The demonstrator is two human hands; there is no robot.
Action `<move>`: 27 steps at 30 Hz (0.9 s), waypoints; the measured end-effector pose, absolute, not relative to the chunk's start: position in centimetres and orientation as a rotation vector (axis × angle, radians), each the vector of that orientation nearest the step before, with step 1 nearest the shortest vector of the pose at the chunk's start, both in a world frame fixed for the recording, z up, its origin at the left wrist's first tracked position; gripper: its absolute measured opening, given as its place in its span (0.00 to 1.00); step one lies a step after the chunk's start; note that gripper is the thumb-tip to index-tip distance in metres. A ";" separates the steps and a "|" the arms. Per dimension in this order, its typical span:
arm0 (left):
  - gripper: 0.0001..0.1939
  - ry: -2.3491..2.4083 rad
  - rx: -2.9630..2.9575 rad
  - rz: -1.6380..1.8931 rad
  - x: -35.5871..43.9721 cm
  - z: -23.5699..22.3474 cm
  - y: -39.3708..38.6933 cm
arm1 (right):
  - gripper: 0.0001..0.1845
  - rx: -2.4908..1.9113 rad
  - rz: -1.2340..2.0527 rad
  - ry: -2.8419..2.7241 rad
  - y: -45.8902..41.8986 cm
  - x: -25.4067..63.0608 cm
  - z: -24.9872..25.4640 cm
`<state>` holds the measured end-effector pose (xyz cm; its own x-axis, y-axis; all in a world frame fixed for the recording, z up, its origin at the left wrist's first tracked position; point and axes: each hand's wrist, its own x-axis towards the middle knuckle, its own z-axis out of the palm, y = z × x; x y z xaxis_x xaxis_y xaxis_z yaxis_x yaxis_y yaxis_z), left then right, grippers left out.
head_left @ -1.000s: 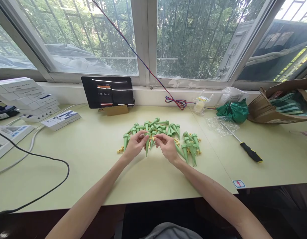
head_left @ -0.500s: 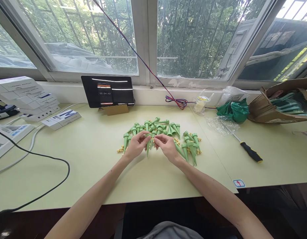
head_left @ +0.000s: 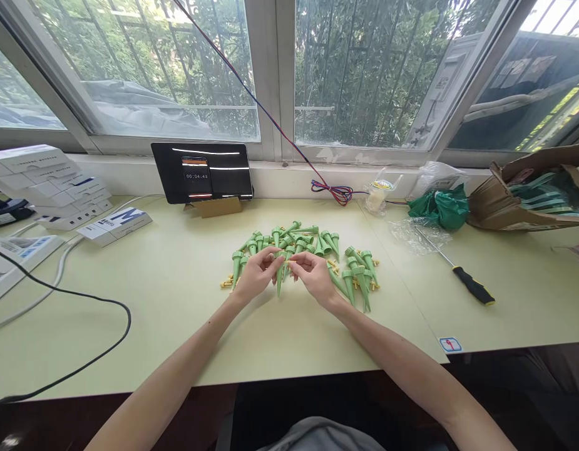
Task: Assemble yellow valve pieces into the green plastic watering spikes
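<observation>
My left hand [head_left: 260,273] is closed on a green plastic plant watering spike [head_left: 279,283], whose tip points down toward the table. Facing it, my right hand [head_left: 313,275] pinches a small yellow plastic valve [head_left: 288,263] against the side of the spike near its top. Fingers hide part of where the two pieces meet. Behind and around my hands lies a pile of green spikes [head_left: 301,237] with ribbed caps. More spikes [head_left: 359,275] lie to the right, and small yellow valves [head_left: 226,283] are scattered among them.
A tablet [head_left: 203,174] showing a timer leans on a cardboard stand. White boxes [head_left: 49,181] and cables are at left. On the right are a screwdriver [head_left: 474,286], a green plastic bag [head_left: 439,207] and an open cardboard box [head_left: 528,200].
Both hands stay almost in place, keeping the spike and the valve together. The view shifts very slightly, and the timer advances from 00:04:42 to 00:04:43.
</observation>
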<state>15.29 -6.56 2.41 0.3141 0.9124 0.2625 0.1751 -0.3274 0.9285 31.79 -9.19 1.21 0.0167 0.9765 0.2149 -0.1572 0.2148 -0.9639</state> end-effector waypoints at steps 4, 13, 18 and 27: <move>0.15 0.981 1.722 1.077 15.2 2.4 -6.6 | 0.14 -0.939 1.152 -1.163 -9.3 31.8 1.4; 0.15 0.959 1.746 1.057 15.2 2.3 -6.6 | 0.18 -0.934 1.347 -0.992 -9.0 31.8 1.2; 0.16 0.968 1.758 1.059 15.3 2.3 -6.6 | 0.18 -0.930 1.380 -0.988 -9.0 32.0 1.2; 0.16 0.987 1.724 1.066 15.3 2.2 -6.5 | 0.13 -0.959 1.133 -1.229 -9.2 31.8 1.0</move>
<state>15.26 -6.51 2.25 0.3225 0.9128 0.2504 0.1799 -0.3188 0.9306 31.82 -9.20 0.98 -0.0144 0.9791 0.2028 -0.1229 0.1995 -0.9721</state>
